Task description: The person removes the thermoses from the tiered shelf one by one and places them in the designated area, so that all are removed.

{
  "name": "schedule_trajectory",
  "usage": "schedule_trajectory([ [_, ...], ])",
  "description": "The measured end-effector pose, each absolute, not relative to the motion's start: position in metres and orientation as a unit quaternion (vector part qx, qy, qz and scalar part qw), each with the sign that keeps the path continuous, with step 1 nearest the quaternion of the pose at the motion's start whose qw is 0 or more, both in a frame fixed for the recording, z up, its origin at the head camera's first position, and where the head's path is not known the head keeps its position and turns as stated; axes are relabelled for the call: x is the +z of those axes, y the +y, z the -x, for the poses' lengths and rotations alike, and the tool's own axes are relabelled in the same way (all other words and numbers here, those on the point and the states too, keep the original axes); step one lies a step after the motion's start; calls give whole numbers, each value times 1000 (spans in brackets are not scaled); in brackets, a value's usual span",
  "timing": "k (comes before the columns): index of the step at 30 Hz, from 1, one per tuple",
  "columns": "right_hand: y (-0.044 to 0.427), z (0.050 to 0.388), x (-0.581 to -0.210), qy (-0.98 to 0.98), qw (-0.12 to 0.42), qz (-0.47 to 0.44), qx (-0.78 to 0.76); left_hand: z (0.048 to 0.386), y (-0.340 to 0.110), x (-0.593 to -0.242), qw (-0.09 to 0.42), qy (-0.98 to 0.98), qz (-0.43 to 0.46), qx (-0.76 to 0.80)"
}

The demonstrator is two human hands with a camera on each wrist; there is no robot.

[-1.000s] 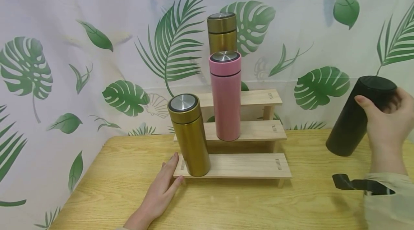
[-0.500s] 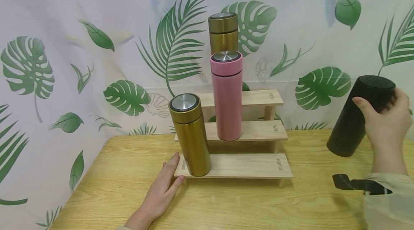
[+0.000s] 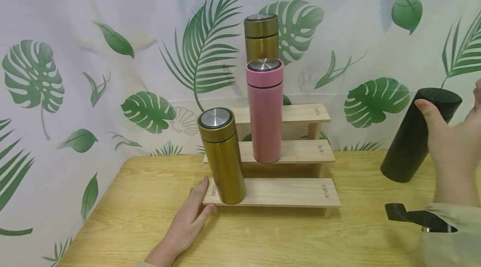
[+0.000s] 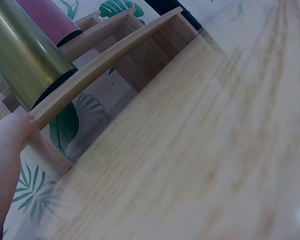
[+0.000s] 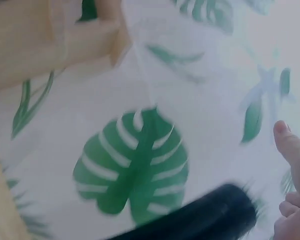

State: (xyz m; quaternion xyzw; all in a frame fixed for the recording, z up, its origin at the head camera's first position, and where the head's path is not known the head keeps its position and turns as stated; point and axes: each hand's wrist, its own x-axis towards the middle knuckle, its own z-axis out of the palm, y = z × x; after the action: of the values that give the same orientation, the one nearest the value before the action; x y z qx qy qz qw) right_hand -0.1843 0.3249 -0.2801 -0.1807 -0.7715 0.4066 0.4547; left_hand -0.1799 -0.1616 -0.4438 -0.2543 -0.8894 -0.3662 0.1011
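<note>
A three-step wooden rack [image 3: 289, 192] stands on the table. My left hand [image 3: 182, 225] rests against the left end of its lowest step, fingers straight along the side and thumb at the front corner; the left wrist view shows that thumb against the plank [image 4: 110, 57]. A gold bottle [image 3: 223, 162] stands on the lowest step, a pink bottle [image 3: 267, 121] on the middle one, and another gold bottle [image 3: 262, 41] behind, its lower part hidden. At the right, my right hand [image 3: 454, 146] is spread beside a black cylinder [image 3: 407, 142]; the right wrist view shows them apart.
The wooden table [image 3: 150, 192] meets a leaf-patterned backdrop [image 3: 143, 71] behind the rack. A black strap [image 3: 413, 215] crosses near my right sleeve. Bare tabletop lies between the rack and the black cylinder.
My right hand has let go of the black cylinder, its fingers spreading away to the right. The cylinder stays in place, and my left hand keeps its place against the rack.
</note>
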Motion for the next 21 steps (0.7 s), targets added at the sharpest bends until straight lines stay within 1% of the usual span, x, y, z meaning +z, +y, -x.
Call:
schedule_trajectory([
  [6, 282, 179, -266, -772, 468, 61, 426, 181, -162, -443, 110, -889, 257, -362],
  [12, 233, 179, -259, -775, 452, -75, 435, 180, -160, -445, 104, -889, 257, -365],
  [18, 185, 192, -244, -774, 433, -196, 419, 181, -161, -445, 110, -888, 257, -364],
  [21, 166, 202, -236, -771, 436, -240, 398, 181, -162, -445, 113, -888, 257, -363],
])
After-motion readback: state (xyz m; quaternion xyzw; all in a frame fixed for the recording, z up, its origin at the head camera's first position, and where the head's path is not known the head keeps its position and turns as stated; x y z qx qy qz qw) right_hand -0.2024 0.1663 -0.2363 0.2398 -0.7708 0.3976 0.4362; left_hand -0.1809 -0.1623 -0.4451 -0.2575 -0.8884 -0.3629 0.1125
